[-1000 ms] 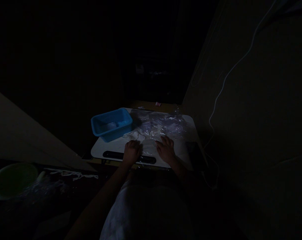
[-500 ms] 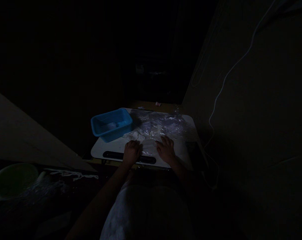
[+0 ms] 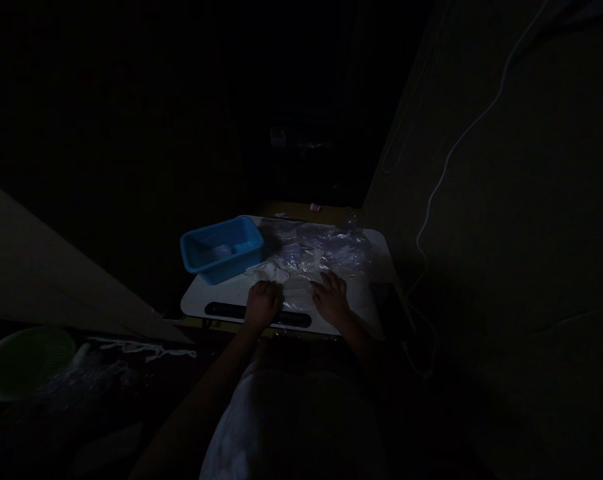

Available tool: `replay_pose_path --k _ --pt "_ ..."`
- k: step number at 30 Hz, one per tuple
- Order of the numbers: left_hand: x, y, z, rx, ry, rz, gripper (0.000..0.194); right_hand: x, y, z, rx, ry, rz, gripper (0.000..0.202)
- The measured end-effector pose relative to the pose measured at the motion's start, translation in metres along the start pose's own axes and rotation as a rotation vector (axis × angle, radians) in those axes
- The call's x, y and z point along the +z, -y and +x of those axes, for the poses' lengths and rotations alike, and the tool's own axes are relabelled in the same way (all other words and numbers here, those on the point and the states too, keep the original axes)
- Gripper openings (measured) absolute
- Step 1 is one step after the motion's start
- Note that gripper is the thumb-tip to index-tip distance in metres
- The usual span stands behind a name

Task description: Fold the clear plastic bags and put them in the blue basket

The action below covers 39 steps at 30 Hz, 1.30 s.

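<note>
In dim light, my left hand [image 3: 262, 304] rests near the front edge of a small white table [image 3: 196, 298], its fingers curled at the left side of a clear plastic bag [image 3: 297, 293]. What those fingers pinch, if anything, is too dark to make out. My right hand [image 3: 330, 297] lies on the bag's right side, palm down with fingers spread. Behind both hands is a pile of crinkled clear plastic [image 3: 344, 245]. Small whitish pieces [image 3: 271, 271] lie between my left hand and a blue basin [image 3: 224, 250], which holds some pale items.
A dark phone-like object [image 3: 390, 308] sits at the table's right side. A white cable [image 3: 448, 157] runs down the right wall. A green basket [image 3: 28, 363] and plastic wrap are on the floor at left. A small pinkish cup-shaped item [image 3: 315, 208] is behind the table.
</note>
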State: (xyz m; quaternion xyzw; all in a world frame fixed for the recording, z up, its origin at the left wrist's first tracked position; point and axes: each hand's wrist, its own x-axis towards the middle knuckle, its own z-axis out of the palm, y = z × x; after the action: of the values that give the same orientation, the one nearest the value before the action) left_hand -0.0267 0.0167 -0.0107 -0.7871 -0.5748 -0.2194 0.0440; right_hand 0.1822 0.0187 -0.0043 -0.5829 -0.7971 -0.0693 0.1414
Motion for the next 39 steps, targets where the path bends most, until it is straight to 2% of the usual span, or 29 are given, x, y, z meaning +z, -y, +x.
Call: replay_pose_path --k 13,24,34,39 --pt "0.0069 0.0048 0.0021 0.063 -0.047 -0.024 0.023 -0.0010 -0.0001 -0.0003 -0.013 0.004 -0.004 0.035" --pt "0.0045 0.0045 0.0021 0.053 -0.041 -0.038 0.022 0.0013 0.0001 0.0001 -0.012 -0.016 0.008 0.035" --pt "0.0091 0.0071 0.0021 0.049 -0.128 -0.049 0.021 0.0019 0.0000 -0.0003 -0.008 -0.023 0.004 0.035" --pt "0.0088 0.0073 0.0015 0.050 -0.105 -0.040 0.021 0.0011 0.0000 -0.0004 -0.006 -0.012 0.004 0.035"
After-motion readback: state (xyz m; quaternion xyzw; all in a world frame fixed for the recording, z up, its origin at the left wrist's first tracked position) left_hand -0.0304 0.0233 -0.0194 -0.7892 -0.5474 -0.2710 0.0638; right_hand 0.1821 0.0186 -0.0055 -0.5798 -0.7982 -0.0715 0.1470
